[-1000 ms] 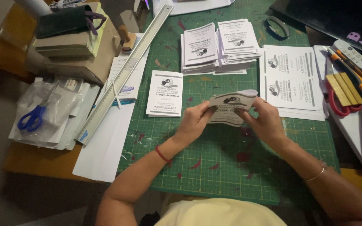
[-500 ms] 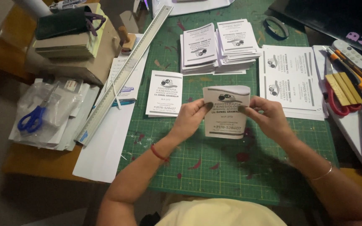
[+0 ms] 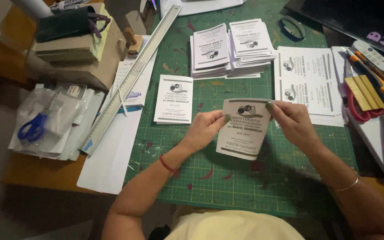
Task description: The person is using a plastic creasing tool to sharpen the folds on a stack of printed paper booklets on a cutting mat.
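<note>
Printed card [image 3: 244,129], white with a grey band along its top edge and dark lettering, held slightly bowed above the middle of the green cutting mat [image 3: 245,178], a little right of centre in the scene. The left hand [image 3: 205,130] pinches the card's left edge, fingers closed on the paper with the thumb on its face; a red cord circles that wrist. The right hand [image 3: 292,121] grips the card's upper right corner in the same way, fingers closed on it; a thin bracelet shows on that forearm. A single matching card [image 3: 174,98] lies flat on the mat just left of the left hand. Farther away, two stacks of cut cards [image 3: 232,46] sit side by side, touching. To the right of the held card, uncut printed sheets [image 3: 307,82] lie flat, partly behind the right hand. A long metal ruler [image 3: 132,80] runs diagonally along the mat's left margin, from far right to near left. On the wooden surface [image 3: 36,171] at left, blue-handled scissors [image 3: 32,129] rest on clear plastic sleeves. At the far right edge, orange-handled knives [image 3: 367,66], yellow strips [image 3: 365,91] and red-handled scissors [image 3: 354,109] lie close together.
</note>
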